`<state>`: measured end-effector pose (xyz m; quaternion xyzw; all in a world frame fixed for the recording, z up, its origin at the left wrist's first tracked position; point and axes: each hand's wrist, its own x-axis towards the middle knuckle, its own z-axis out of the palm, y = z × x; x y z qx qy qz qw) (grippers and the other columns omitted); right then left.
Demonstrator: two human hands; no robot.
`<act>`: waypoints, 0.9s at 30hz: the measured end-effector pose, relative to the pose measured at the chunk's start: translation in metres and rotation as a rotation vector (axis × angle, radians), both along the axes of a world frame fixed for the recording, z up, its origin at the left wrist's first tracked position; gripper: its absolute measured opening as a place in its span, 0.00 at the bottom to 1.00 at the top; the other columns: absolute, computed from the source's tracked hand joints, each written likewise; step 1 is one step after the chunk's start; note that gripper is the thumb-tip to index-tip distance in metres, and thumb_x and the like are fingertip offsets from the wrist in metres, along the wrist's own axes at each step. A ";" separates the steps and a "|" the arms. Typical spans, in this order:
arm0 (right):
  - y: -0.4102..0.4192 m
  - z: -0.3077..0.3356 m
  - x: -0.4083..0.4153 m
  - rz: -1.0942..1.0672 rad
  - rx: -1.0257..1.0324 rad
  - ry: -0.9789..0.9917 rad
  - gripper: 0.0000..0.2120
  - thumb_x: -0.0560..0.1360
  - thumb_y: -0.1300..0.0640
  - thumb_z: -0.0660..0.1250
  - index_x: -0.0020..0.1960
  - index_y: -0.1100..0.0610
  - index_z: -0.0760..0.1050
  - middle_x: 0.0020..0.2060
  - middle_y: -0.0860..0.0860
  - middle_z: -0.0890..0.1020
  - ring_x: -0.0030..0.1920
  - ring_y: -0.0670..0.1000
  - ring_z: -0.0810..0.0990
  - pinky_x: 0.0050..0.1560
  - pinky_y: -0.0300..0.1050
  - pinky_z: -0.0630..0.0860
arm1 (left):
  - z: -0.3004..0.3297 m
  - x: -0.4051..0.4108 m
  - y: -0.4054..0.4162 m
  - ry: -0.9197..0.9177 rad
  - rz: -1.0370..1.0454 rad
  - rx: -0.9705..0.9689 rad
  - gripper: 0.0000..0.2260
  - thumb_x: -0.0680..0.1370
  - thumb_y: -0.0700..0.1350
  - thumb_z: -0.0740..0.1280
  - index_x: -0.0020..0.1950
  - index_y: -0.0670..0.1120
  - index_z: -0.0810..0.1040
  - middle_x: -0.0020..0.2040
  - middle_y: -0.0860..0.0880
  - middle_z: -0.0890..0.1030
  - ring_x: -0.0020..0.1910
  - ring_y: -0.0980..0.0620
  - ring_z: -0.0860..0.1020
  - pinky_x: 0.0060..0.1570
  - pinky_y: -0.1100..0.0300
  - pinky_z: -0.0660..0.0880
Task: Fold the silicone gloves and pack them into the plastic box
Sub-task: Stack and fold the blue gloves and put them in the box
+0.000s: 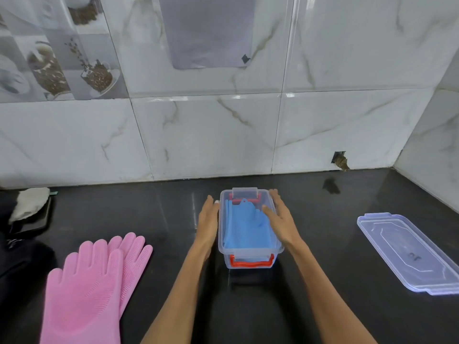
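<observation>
A clear plastic box [248, 259] with red handles stands on the black counter, lid off. Folded blue silicone gloves [244, 227] lie inside it. My left hand [208, 219] lies flat against the box's left wall with straight fingers. My right hand [280, 217] rests over the box's right rim, fingers straight, thumb reaching over the blue gloves. A pair of pink silicone gloves [94, 284] lies flat and stacked at the front left of the counter, fingers pointing away from me.
The clear lid [407, 254] lies on the counter to the right of the box. A white cloth [29, 201] on a dark object sits at the far left. Marble tiled walls close the back and right side.
</observation>
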<state>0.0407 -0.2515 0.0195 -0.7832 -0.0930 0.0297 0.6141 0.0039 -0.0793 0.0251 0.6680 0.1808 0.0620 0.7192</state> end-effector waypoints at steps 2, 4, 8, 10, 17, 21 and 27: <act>-0.002 -0.010 0.001 -0.021 0.154 0.163 0.29 0.79 0.52 0.61 0.76 0.47 0.53 0.75 0.50 0.61 0.63 0.48 0.71 0.48 0.36 0.75 | -0.009 -0.006 -0.004 0.054 -0.053 -0.175 0.15 0.77 0.50 0.63 0.61 0.46 0.76 0.57 0.42 0.79 0.50 0.51 0.83 0.47 0.55 0.80; -0.003 -0.014 0.004 -0.023 0.198 0.243 0.30 0.79 0.54 0.61 0.76 0.48 0.52 0.74 0.52 0.63 0.61 0.49 0.73 0.47 0.39 0.76 | -0.019 -0.011 -0.008 0.014 -0.145 -0.356 0.16 0.77 0.38 0.62 0.64 0.46 0.74 0.60 0.40 0.79 0.55 0.43 0.81 0.51 0.46 0.80; -0.007 -0.012 0.003 0.047 0.176 0.276 0.29 0.80 0.55 0.59 0.77 0.47 0.49 0.72 0.51 0.65 0.50 0.44 0.77 0.38 0.35 0.80 | -0.021 -0.013 -0.009 -0.046 -0.198 -0.522 0.24 0.73 0.34 0.63 0.67 0.48 0.71 0.61 0.40 0.78 0.58 0.40 0.79 0.51 0.44 0.80; -0.016 -0.010 0.003 0.048 0.163 0.299 0.29 0.80 0.55 0.59 0.77 0.46 0.50 0.71 0.51 0.65 0.49 0.44 0.77 0.37 0.35 0.79 | -0.021 -0.012 -0.019 -0.036 -0.177 -0.527 0.24 0.74 0.32 0.61 0.68 0.48 0.71 0.60 0.41 0.78 0.57 0.40 0.79 0.50 0.45 0.80; -0.109 0.003 -0.002 0.022 0.113 0.332 0.29 0.80 0.58 0.61 0.76 0.47 0.52 0.70 0.49 0.67 0.57 0.47 0.77 0.49 0.41 0.80 | -0.026 -0.003 -0.108 0.011 -0.185 -0.408 0.22 0.75 0.32 0.59 0.66 0.49 0.71 0.58 0.43 0.80 0.56 0.41 0.80 0.54 0.41 0.78; -0.172 0.003 -0.013 -0.115 0.046 0.331 0.28 0.79 0.55 0.62 0.75 0.43 0.55 0.70 0.49 0.68 0.61 0.51 0.74 0.57 0.47 0.77 | -0.025 0.002 -0.169 0.021 -0.298 -0.414 0.16 0.77 0.35 0.61 0.62 0.50 0.72 0.56 0.45 0.80 0.53 0.45 0.81 0.48 0.49 0.81; -0.205 0.012 -0.024 -0.257 -0.048 0.331 0.27 0.78 0.53 0.63 0.74 0.42 0.57 0.70 0.49 0.68 0.62 0.52 0.72 0.64 0.53 0.73 | -0.023 0.005 -0.210 0.008 -0.370 -0.388 0.17 0.79 0.38 0.62 0.67 0.46 0.69 0.58 0.43 0.79 0.55 0.44 0.80 0.52 0.46 0.79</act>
